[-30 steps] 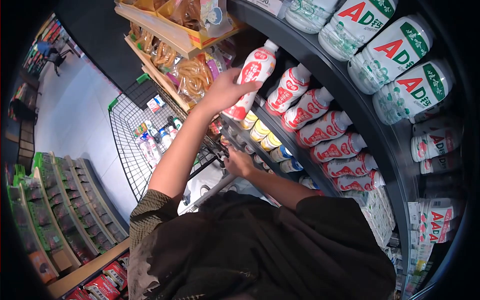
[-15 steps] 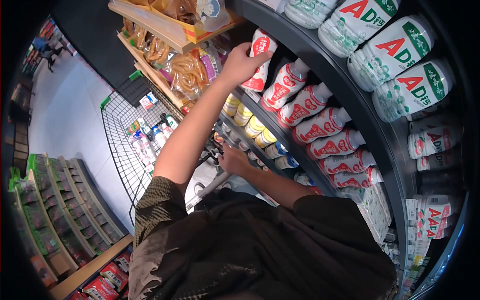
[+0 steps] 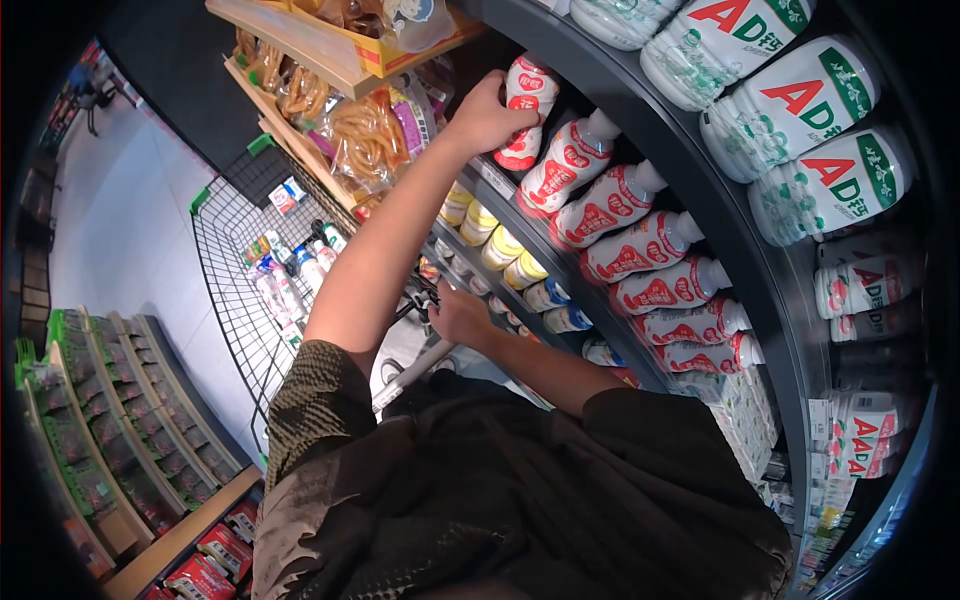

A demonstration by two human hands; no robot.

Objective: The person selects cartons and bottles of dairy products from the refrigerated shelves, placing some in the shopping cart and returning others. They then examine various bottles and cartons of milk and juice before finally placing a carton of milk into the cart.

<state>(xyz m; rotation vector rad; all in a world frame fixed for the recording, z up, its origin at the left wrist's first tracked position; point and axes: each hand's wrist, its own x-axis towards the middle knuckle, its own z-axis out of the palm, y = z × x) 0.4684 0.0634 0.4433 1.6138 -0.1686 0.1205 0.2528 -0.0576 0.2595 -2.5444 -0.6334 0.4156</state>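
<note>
My left hand (image 3: 490, 115) reaches up to the shelf, its fingers and thumb around a white bottle with a red label (image 3: 530, 95). That bottle stands at the left end of a row of similar red-and-white bottles (image 3: 568, 165). Lower down, my right hand (image 3: 460, 315) is closed around the handle of a shopping cart (image 3: 415, 370); part of the grip is hidden. Inside the wire basket of the cart lie several packaged goods (image 3: 285, 285).
Large white bottles with green labels (image 3: 755, 100) fill the upper right shelf. Bagged snacks (image 3: 370, 140) hang over the cart's far side. Yellow-and-white containers (image 3: 500, 245) sit on a lower shelf. At left is a tiered rack (image 3: 130, 420) beside the aisle floor (image 3: 130, 230).
The bottle in my left hand has shifted slightly upward and stands straighter, and the hand has moved up a little with it. The cart appears slightly further left in view.
</note>
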